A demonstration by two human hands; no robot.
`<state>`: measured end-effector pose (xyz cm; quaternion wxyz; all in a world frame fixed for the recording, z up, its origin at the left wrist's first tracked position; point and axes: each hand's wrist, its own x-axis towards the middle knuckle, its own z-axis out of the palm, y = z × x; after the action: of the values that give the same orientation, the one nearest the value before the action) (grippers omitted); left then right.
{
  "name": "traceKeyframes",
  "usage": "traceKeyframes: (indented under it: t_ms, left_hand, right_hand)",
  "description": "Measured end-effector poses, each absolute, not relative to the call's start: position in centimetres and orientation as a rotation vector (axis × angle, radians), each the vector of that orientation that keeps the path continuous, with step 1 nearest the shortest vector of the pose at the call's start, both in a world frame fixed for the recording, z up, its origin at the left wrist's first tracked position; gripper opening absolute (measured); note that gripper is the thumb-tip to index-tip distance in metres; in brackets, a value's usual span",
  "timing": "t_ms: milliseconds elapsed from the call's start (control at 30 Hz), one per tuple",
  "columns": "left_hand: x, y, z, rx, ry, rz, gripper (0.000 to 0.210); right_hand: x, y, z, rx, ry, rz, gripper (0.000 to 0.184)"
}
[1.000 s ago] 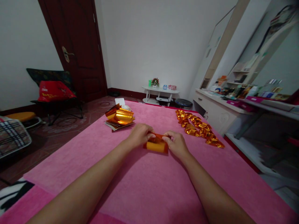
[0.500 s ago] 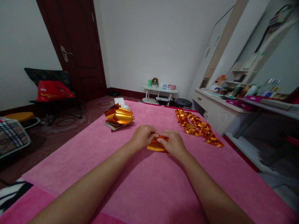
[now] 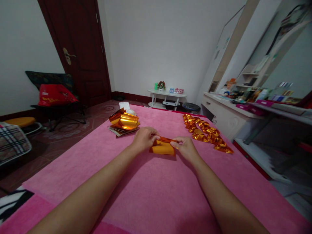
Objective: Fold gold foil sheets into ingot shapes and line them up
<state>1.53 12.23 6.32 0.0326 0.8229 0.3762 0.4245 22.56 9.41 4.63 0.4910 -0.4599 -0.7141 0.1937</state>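
A sheet of shiny gold foil paper (image 3: 163, 148) is stretched between my two hands, its far edge folded over and its near part hanging just above the pink cloth. My left hand (image 3: 146, 139) pinches the sheet's left end between thumb and fingers. At the right end, my right hand (image 3: 184, 146) grips it the same way. Beyond my left hand lies a stack of gold foil sheets (image 3: 124, 122), the top ones curling up. To the right, several folded gold foil pieces (image 3: 206, 131) rest in rows on the cloth.
Pink cloth (image 3: 146, 195) covers the surface under my hands. Behind the stack sit a white object (image 3: 131, 112) and a white tray (image 3: 124, 105). A dressing table (image 3: 226, 113) with bottles stands right; a low white table (image 3: 167, 94) is by the wall; a chair (image 3: 56, 97) stands left.
My hands have moved apart, the left one leftward and the right one rightward along the foil paper. More of the sheet now shows between them.
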Motion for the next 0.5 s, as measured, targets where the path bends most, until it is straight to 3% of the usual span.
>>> traceKeyframes:
  t_ms: [133,233,333,500]
  left_hand:
    - [2.5,12.8,5.1,2.089,1.004,1.367,0.012]
    - [3.2,12.9,4.7,1.905,0.933,1.394,0.032]
    - [3.5,12.5,4.7,1.857,0.923,1.385,0.053]
    - [3.4,12.0,5.1,1.937,0.923,1.374,0.059]
  right_hand:
    - [22.5,9.8,4.1,-1.152,-1.689,0.419,0.018]
    - [22.3,10.0,3.8,-1.156,-1.665,0.400,0.019]
    - [21.7,9.7,3.8,-1.144,-1.676,0.409,0.020]
    - [20.7,8.5,4.5,-1.102,-1.719,0.380,0.019]
